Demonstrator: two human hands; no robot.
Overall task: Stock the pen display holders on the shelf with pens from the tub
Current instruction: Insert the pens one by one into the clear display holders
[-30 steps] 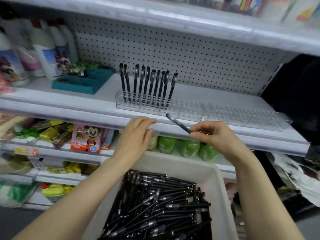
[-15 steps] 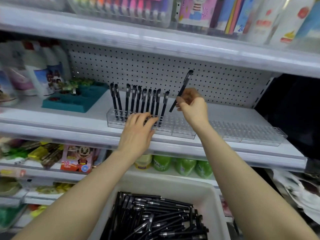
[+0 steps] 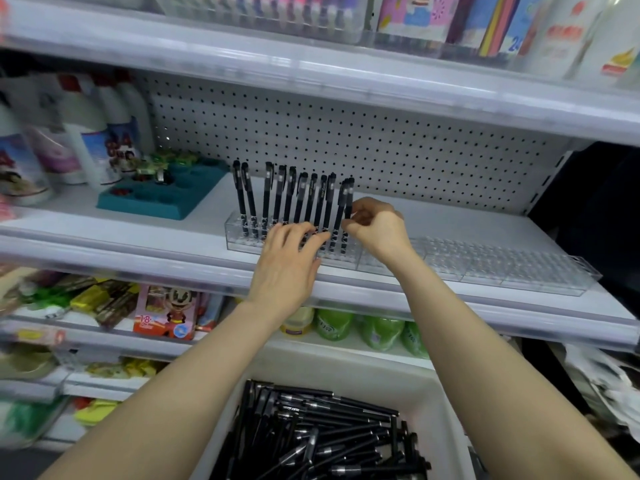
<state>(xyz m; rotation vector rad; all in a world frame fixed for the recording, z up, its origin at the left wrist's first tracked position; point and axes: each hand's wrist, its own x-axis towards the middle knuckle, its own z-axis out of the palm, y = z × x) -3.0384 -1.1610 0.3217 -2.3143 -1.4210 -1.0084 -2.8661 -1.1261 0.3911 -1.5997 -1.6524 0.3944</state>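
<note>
Head cam has your right hand point(image 3: 377, 226) pinching a black pen point(image 3: 349, 199) around mid-barrel. It's upright, tip down in the clear holder point(image 3: 235, 237), at the right end of the row of standing pens point(image 3: 288, 195). Your left hand point(image 3: 287, 258) lies with straight fingers against the holder's front, gripping nothing — good, that should stop it sliding on the shelf point(image 3: 104, 230). My tip: find the next free hole with the tip first, push straight down rather than at a slant, and only let go once the pen stands by itself, since it's almost touching its neighbour. Can't tell if it's fully seated. There are loads of loose pens point(image 3: 311, 438) in the tub point(image 3: 346, 372) below, and the empty holders point(image 3: 519, 271) further right are untouched — early days, I reckon.
</note>
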